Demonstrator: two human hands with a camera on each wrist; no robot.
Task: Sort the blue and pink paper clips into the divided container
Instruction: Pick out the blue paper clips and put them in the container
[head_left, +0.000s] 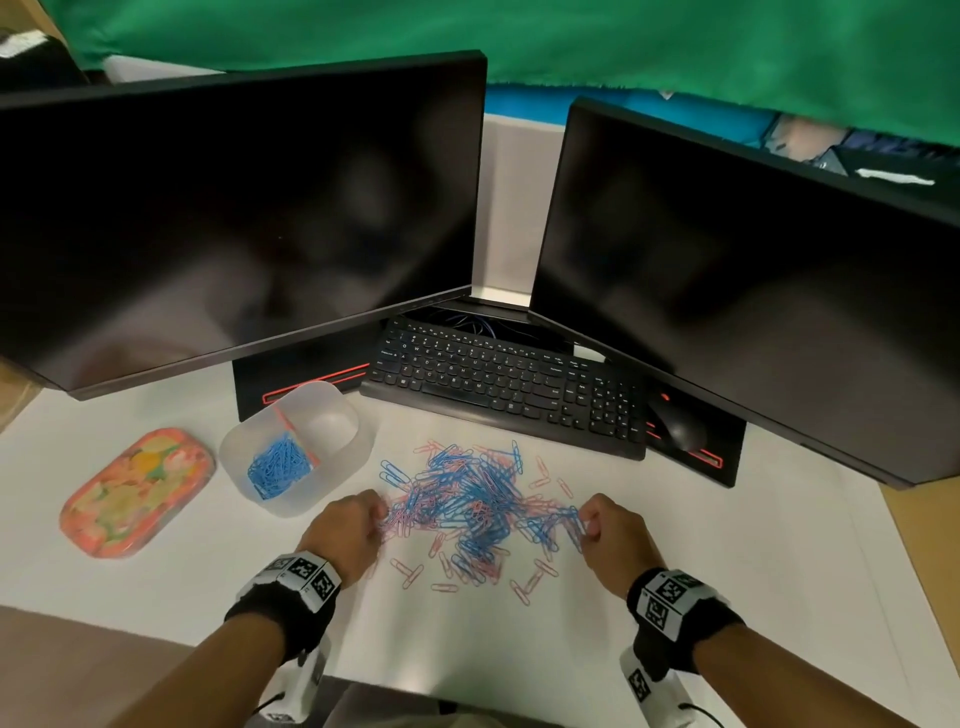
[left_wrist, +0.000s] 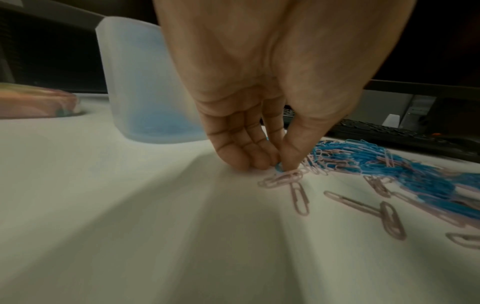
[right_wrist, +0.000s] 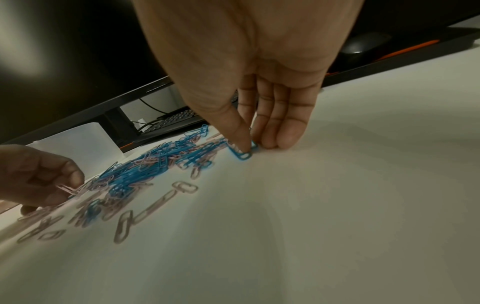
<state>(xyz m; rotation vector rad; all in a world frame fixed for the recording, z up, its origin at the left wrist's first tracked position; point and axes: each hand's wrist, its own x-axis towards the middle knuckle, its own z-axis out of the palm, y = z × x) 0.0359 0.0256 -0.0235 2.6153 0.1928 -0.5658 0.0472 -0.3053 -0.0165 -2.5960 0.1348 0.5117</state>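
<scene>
Clip pile on desk between both hands' fingers; container just left of left fingers, tin further left; keyboard behind pile.

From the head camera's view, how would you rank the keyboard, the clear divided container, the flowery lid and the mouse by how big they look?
1. Keyboard, clearly the largest.
2. Divided container and flowery lid: they look alike, so no ranking between them.
3. Mouse, smallest, though it is dark and partly tucked under the right monitor.
</scene>
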